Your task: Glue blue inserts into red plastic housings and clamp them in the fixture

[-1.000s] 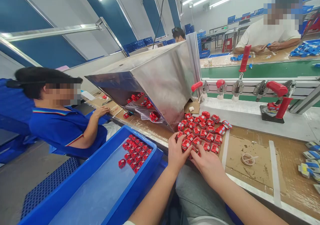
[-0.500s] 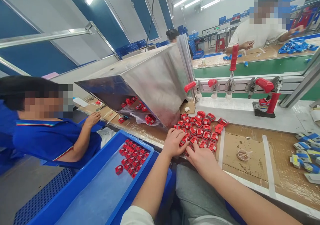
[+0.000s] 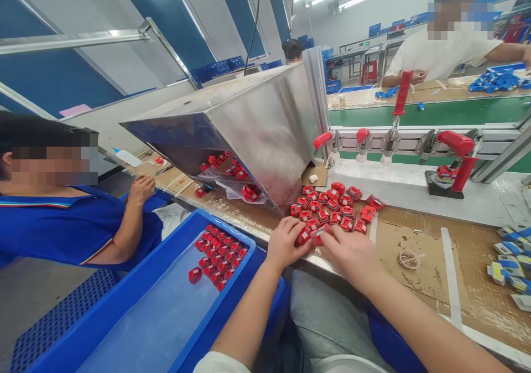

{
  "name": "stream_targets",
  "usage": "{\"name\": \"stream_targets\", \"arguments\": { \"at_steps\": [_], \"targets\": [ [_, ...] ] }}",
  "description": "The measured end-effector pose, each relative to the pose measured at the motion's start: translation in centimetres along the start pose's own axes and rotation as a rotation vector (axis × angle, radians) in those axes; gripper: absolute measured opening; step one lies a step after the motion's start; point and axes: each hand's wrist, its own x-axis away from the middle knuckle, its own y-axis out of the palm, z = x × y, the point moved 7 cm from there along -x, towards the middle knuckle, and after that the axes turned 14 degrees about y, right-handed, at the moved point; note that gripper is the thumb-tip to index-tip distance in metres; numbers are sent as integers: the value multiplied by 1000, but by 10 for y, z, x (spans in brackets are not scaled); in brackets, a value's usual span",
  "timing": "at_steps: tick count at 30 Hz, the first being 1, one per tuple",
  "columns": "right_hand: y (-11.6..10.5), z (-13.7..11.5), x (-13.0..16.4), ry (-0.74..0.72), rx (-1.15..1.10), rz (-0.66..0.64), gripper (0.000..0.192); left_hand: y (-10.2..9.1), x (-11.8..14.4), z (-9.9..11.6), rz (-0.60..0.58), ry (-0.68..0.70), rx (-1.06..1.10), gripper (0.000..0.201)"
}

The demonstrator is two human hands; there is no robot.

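Note:
A cluster of several small red parts [image 3: 338, 206] lies on the workbench beside a steel hopper [image 3: 257, 124]. My left hand [image 3: 286, 243] curls around red parts [image 3: 304, 234] at the near edge of the cluster. My right hand [image 3: 350, 251] presses against the same parts from the right, fingers closed over them. Both hands sit at the bench's front edge. To my left a blue tray [image 3: 136, 312] lined with clear film holds more red parts [image 3: 218, 254] at its far end.
A row of red-handled toggle clamps [image 3: 394, 135] runs behind the cluster. Blue and yellow parts [image 3: 512, 262] lie at the right edge. A rubber band [image 3: 409, 259] rests on the cardboard. A person in blue [image 3: 78, 218] sits left; another person [image 3: 448, 52] works across the green conveyor [image 3: 423, 115].
Both hands have drawn a handful of red parts back from the cluster toward the bench's front edge. The right hand has closed further over them.

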Motion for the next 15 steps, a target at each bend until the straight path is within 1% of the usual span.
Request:
{"name": "stream_targets", "arguments": {
  "at_steps": [3,5,7,9,11,13,15],
  "targets": [
    [-6,26,-22,140,66,9,23,0,-5,5,-65,48,6,44],
    [-8,33,-29,156,80,32,24,0,-8,7,-89,93,13,43],
    [-16,34,-25,119,32,92,25,1,-8,8,-87,136,14,39],
    [-31,36,-11,49,-80,162,25,0,-5,10,-44,187,9,34],
    [-53,48,11,-21,-216,238,22,-5,-3,14,45,221,3,31],
    [-77,75,34,-25,-303,354,23,-12,-8,18,146,208,-6,31],
    [-96,115,56,42,-305,503,25,-18,-25,19,194,149,-26,32]
  ]
}}
